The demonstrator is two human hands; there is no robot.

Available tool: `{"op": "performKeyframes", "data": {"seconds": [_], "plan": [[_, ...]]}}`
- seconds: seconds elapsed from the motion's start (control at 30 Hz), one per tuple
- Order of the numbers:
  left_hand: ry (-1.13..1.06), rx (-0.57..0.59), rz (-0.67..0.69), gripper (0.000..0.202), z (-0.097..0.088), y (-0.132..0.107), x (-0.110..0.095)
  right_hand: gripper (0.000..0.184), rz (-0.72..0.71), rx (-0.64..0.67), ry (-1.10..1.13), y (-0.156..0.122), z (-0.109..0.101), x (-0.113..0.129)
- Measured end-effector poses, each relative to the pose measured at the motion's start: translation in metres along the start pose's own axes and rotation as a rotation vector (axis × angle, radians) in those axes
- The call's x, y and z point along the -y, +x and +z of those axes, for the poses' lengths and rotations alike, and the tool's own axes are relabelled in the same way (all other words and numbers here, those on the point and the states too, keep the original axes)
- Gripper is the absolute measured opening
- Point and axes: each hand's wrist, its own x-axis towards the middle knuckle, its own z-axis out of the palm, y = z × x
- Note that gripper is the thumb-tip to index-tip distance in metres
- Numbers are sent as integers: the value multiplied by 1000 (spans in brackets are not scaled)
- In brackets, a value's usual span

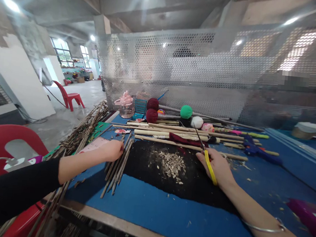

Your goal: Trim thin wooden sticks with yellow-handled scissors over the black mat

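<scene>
My left hand point(114, 150) is closed at the upper part of a small pile of thin brown sticks point(119, 167), with its fingertips partly hidden; it grips a stick there. In my right hand point(220, 167) is a pair of scissors point(210, 168) with yellow handles, the dark blades pointing up and away from me. Between the hands lies a black cloth point(142, 165) with a heap of pale wood chips point(171, 164) on it. The left edge of the cloth meets the sticks.
Peeled sticks point(170, 135) lie across the back of the blue table point(149, 210). Behind them are yarn balls point(186, 112) and a pink-lidded jug point(127, 106). A blue glue gun point(258, 148) rests at right. Long twigs point(87, 123) line the left side, near a red chair point(13, 138).
</scene>
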Motion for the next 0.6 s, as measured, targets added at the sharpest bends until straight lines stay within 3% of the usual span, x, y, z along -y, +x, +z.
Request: {"op": "performKeyframes", "data": {"seconds": [0.1, 0.2, 0.47, 0.6], "plan": [[-55, -70, -10, 25, 4, 6, -1, 35, -19, -27, 15, 1, -1, -1], [-85, -69, 24, 34, 6, 9, -4, 34, -49, -19, 30, 2, -1, -2], [-38, -25, 11, 16, -4, -2, -4, 33, -46, -6, 55, 1, -1, 0], [-76, -62, 26, 25, 7, 3, -6, 32, -45, 7, 62, 1, -1, 0]]}}
